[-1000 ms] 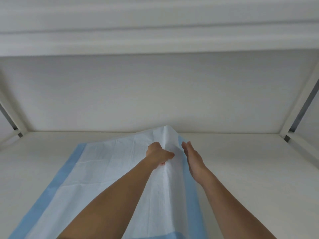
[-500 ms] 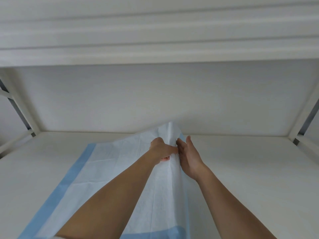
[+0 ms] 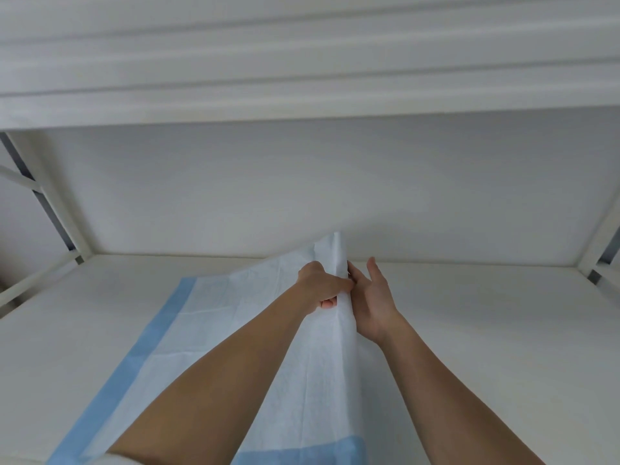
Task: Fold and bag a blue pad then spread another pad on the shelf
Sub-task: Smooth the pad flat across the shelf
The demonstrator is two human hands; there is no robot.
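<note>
A white pad with blue borders (image 3: 218, 317) lies on the white shelf (image 3: 503, 330), covering its left and middle. The pad's right side is pulled up into a standing ridge that peaks near the back wall. My left hand (image 3: 320, 286) grips this ridge in a fist near its top. Just right of the ridge is my right hand (image 3: 372, 297), palm turned toward it and fingers straight, with the thumb touching the raised sheet. The pad's right blue border is hidden behind the lifted part.
The shelf above (image 3: 302, 105) runs low across the top of the view. A white back wall (image 3: 335, 182) closes the rear. White frame posts stand at the left (image 3: 50, 196) and right (image 3: 600, 236) back corners.
The pad's right side has risen into a taller, narrower ridge, hiding its right blue border. My right hand has moved in from beside the border to touch the ridge.
</note>
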